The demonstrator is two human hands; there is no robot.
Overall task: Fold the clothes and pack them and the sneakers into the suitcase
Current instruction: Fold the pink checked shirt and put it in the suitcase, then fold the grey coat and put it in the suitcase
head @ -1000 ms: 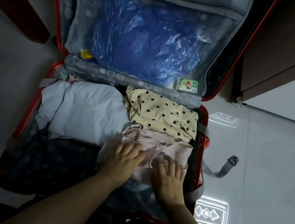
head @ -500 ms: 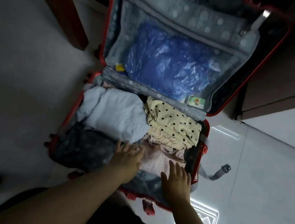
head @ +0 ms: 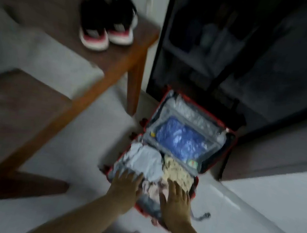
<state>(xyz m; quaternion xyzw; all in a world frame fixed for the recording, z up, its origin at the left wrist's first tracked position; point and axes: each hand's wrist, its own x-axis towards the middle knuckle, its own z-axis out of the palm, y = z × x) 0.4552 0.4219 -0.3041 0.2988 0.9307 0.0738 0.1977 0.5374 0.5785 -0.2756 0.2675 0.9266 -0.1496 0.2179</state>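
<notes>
The red suitcase (head: 231,137) lies open on the floor, blurred. In its near half lie a folded light-blue garment (head: 147,161), a cream polka-dot garment (head: 177,172) and a pink checked one (head: 152,190). A blue plastic bag (head: 180,139) shows behind the lid's mesh. My left hand (head: 125,187) and my right hand (head: 175,204) are above the near half with fingers spread, holding nothing. A pair of black, red and white sneakers (head: 108,23) stands on the brown wooden table (head: 39,63) at upper left.
A dark open cabinet (head: 234,49) stands behind the suitcase, and a low wooden unit (head: 278,160) is to its right. A grey strap (head: 201,216) trails on the pale tiled floor (head: 252,215). The table leg (head: 133,88) stands close to the suitcase's left side.
The view has pulled up and back, so the table and sneakers have come into sight. Both hands have lifted off the pink garment and now spread above the suitcase.
</notes>
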